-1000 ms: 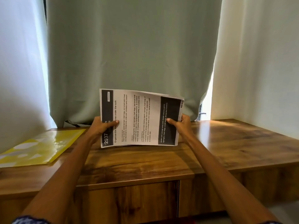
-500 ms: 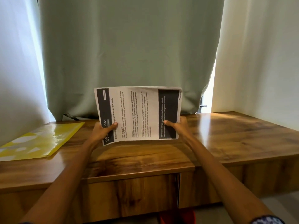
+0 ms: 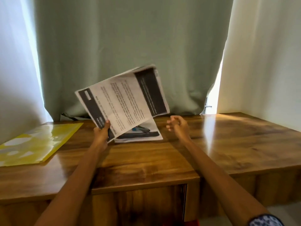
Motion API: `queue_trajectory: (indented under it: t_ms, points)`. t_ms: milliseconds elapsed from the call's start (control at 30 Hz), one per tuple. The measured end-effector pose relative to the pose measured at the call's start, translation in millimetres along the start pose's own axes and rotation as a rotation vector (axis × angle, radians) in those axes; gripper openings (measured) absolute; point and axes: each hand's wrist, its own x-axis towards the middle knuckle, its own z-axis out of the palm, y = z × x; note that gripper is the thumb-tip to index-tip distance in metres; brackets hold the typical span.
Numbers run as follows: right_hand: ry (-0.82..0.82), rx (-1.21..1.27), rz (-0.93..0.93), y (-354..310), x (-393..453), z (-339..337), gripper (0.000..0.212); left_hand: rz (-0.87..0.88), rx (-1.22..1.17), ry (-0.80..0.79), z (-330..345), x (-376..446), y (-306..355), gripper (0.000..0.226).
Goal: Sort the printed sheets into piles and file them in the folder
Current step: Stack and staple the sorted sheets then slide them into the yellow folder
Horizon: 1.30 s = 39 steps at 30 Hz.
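— Item: printed sheets (image 3: 123, 101). What changed?
— Our right hand (image 3: 176, 124) had let go, loosely curled, holding nothing; our left hand (image 3: 101, 133) alone pinched the tilted stack's near-left corner.
— And below it?
— One pile (image 3: 143, 136) lay on the desk (image 3: 228, 144); folder (image 3: 37, 142) far left, unfilled. We judged sorting begun.

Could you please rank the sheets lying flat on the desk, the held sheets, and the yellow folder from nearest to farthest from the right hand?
From the right hand:
1. Sheets on the desk, just left.
2. Held sheets, in the left hand.
3. Yellow folder, far left.
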Motion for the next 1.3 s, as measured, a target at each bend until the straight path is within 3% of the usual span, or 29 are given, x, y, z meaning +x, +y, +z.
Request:
queue_trajectory:
  t_ms: [133, 267, 400, 633, 833, 933, 1100, 1300]
  points:
    - [0.016, -0.367, -0.018, 39, 24, 12, 0.021, -0.098, -0.151, 0.166, 9, 28, -14, 0.041]
    - [-0.034, -0.579, -0.073, 55, 35, 13, 0.028, -0.127, -0.168, 0.205, 30, 41, -24, 0.037]
    - [-0.102, -0.646, -0.192, 55, 48, 31, 0.027, -0.193, -0.194, 0.183, 58, 48, -34, 0.037]
    - [-0.458, -0.731, -0.194, 44, 60, 95, 0.041, -0.175, -0.256, 0.119, 60, 61, -36, 0.034]
    - [-0.504, -0.856, -0.180, 49, 58, 115, 0.035, -0.227, -0.406, 0.009, 58, 62, -35, 0.035]
    - [-0.472, -0.748, -0.103, 42, 57, 101, 0.034, -0.239, -0.431, -0.024, 60, 61, -36, 0.037]
    - [-0.468, -0.140, 0.317, 20, 52, 88, 0.014, -0.233, -0.523, -0.023, 54, 56, -29, 0.034]
    - [-0.645, 0.059, 0.406, 13, 39, 101, 0.013, -0.227, -0.631, 0.006, 46, 59, -24, 0.036]
